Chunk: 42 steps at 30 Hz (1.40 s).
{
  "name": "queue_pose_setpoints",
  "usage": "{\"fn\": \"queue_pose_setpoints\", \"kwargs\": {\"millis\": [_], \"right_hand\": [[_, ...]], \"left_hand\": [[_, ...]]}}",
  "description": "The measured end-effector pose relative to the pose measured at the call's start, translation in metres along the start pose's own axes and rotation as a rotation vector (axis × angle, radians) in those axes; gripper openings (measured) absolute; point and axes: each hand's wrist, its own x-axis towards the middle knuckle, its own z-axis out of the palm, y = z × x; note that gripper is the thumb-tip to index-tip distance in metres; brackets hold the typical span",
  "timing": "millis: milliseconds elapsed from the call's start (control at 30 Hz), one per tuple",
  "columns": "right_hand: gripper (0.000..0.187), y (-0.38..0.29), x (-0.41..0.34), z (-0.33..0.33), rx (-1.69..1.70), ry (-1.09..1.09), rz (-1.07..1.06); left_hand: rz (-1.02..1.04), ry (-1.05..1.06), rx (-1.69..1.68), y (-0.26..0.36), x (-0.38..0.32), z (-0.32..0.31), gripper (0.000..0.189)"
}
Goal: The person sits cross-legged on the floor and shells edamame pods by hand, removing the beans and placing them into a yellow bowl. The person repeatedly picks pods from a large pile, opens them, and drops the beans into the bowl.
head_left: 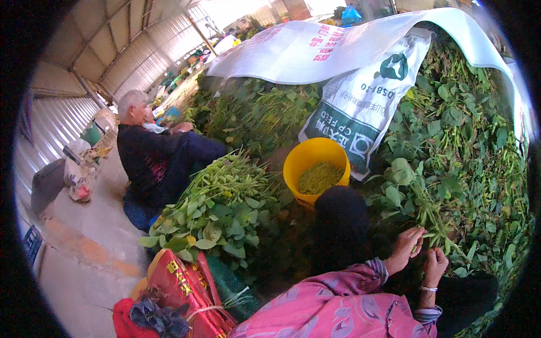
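Toward the lower right, my left hand has its fingers closed around green bean pods. Just beside it, my right hand, with a bracelet at the wrist, is curled at the stem of a leafy bean plant; its fingertips are partly hidden. Pods hang on this plant between the two hands. A yellow bucket, with a layer of green pods inside, stands before my dark-clothed knee. Behind the bucket lies a white and green feed sack bearing writing.
A large heap of bean plants extends along the right and back, partly under a white woven sheet. At left, a person in dark clothes sits near a pile of podded stalks. Red bags lie at the lower left.
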Motion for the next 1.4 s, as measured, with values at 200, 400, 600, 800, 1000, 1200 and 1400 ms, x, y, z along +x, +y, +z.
{"fn": "queue_pose_setpoints", "kwargs": {"millis": [200, 400, 600, 800, 1000, 1200, 1400], "right_hand": [[0.028, 0.005, 0.004, 0.002, 0.141, -0.006, -0.036], [0.007, 0.008, 0.009, -0.004, 0.286, 0.057, 0.069], [0.010, 0.006, 0.009, -0.004, 0.306, -0.030, 0.066], [0.023, -0.003, 0.006, -0.002, 0.187, 0.094, 0.079], [0.027, -0.005, 0.005, 0.000, 0.258, 0.157, 0.134], [0.023, -0.004, 0.007, 0.001, 0.199, 0.073, 0.098], [0.022, -0.008, 0.005, 0.000, 0.238, 0.087, 0.116]], "left_hand": [[-0.064, 0.020, 0.241, -0.028, -0.008, 0.008, 0.021], [-0.026, -0.123, 0.323, -0.023, -0.016, 0.013, 0.018], [-0.182, -0.141, 0.056, -0.009, -0.019, 0.011, 0.025], [0.153, -0.244, -0.152, 0.157, -0.072, 0.050, 0.025], [0.662, 0.218, -0.425, 0.263, -0.050, -0.011, 0.028], [0.611, 0.580, -0.390, 0.276, 0.025, -0.150, 0.022], [0.545, 0.751, -0.257, 0.280, 0.042, -0.188, 0.040]]}}
